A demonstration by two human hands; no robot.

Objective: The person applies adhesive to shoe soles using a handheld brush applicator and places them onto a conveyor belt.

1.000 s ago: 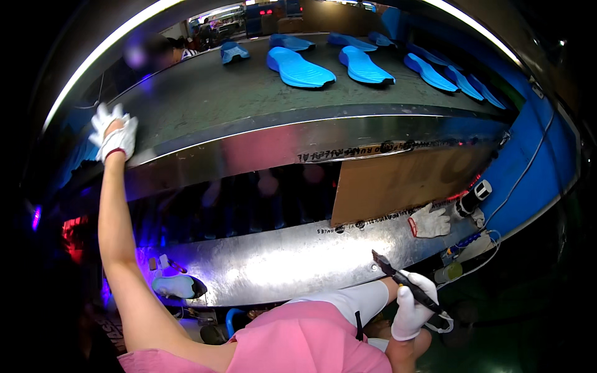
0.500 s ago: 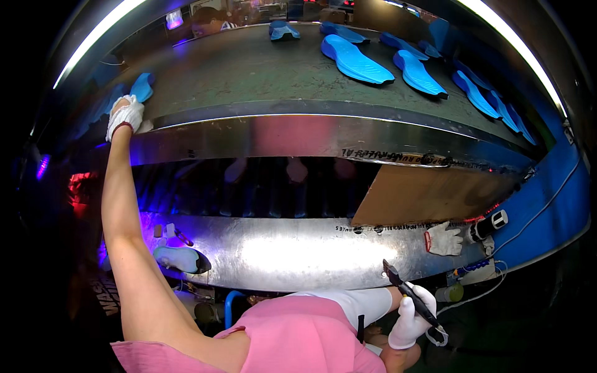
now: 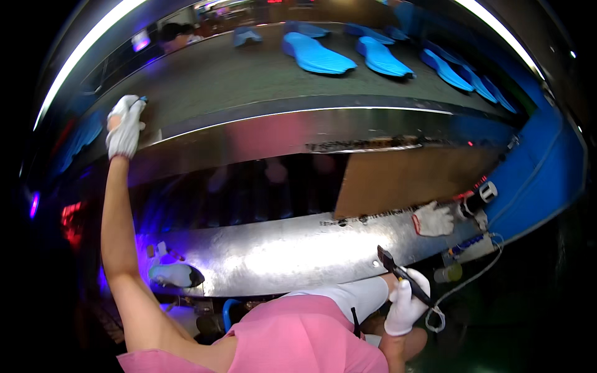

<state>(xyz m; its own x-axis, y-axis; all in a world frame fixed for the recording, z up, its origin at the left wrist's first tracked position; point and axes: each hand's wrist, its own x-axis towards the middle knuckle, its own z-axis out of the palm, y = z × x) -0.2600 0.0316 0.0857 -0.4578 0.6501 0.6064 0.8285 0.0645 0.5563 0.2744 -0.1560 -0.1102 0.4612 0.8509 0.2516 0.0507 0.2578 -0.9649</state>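
Observation:
My left hand [image 3: 126, 124], in a white knit glove, reaches to the far left of the dark green belt. Its fingers are closed around a blue shoe sole [image 3: 144, 98], of which only a small tip shows past the glove; the rest is hidden. My right hand [image 3: 407, 304], also in a white glove, is low at the right in front of my body. It grips a black-handled brush [image 3: 396, 267], its dark flat head pointing up and left over the metal shelf [image 3: 273, 256]. A pale tube [image 3: 444, 303] loops near the handle's lower end.
Several bright blue soles [image 3: 318, 56] lie across the belt [image 3: 217, 81], mostly at the right. On the shelf are a pale shoe [image 3: 173, 275] with a black end, a loose white glove [image 3: 433, 220] and a black-and-white cylinder [image 3: 477, 199]. A cardboard sheet [image 3: 398, 180] leans behind.
The view has swung, so the belt's soles appear further left. My left hand now covers most of the blue sole that showed beyond it. My right hand still grips the brush.

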